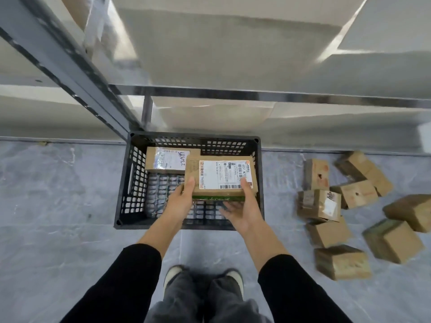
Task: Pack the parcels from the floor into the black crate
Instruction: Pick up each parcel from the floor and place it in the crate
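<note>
The black crate [134,183] stands on the floor in front of me, against the shelving. A cardboard parcel with a white label [163,160] lies in its far left corner. Over the crate's right half I hold a second labelled cardboard parcel [221,176]. My left hand [180,201] grips its near left corner with the thumb on top. My right hand [241,210] holds its near right side, thumb on the label and fingers spread underneath. Several more cardboard parcels [319,203] lie scattered on the floor to the right.
Metal shelving [233,93] with large pale boxes rises directly behind the crate, and a slanted upright [70,66] runs down to the crate's far left corner. My feet [203,280] stand just behind the crate on the grey floor [58,206].
</note>
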